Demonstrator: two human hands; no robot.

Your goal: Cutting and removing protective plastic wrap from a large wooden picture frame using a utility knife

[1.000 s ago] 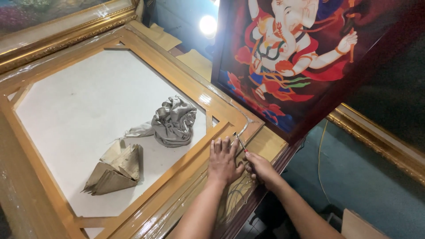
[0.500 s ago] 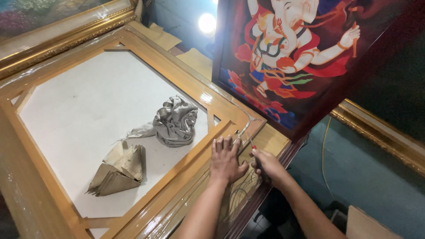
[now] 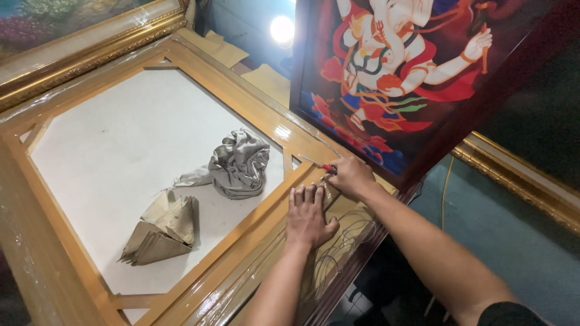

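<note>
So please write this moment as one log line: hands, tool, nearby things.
left hand: flat on wooden frame | right hand: holds red-handled tool at frame corner | nearby: crumpled grey cloth, folded paper, framed painting

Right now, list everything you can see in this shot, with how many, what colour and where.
Glossy tan wooden frame: one, fills the left and centre.
White backing board: one, inside that frame.
Crumpled grey cloth: one, on the board, middle.
Folded brown paper wedge: one, on the board, lower left.
Colourful painting in a dark red frame: one, propped at upper right.
Ornate gold frames: two, one top left and one at right.
Red-handled thin tool: one, in the right hand.
Left hand: flat on the frame's edge.
Right hand: closed on the tool.
</note>
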